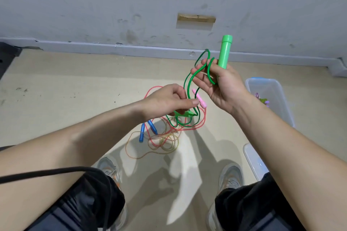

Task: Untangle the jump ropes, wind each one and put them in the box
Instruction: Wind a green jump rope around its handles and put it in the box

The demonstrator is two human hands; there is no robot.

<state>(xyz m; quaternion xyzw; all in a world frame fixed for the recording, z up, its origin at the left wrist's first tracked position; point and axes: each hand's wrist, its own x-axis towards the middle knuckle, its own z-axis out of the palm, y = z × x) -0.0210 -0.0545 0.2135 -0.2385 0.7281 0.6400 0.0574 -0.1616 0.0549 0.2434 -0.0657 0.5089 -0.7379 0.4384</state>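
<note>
Right hand (223, 84) fingers (200, 81) grasp green handle (225, 52); left hand (165, 99) fingers (187, 102) pinch green rope (188, 90).

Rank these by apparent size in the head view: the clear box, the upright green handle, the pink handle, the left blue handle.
1. clear box
2. upright green handle, though it is held nearer the camera
3. pink handle and left blue handle: too alike to rank
</note>
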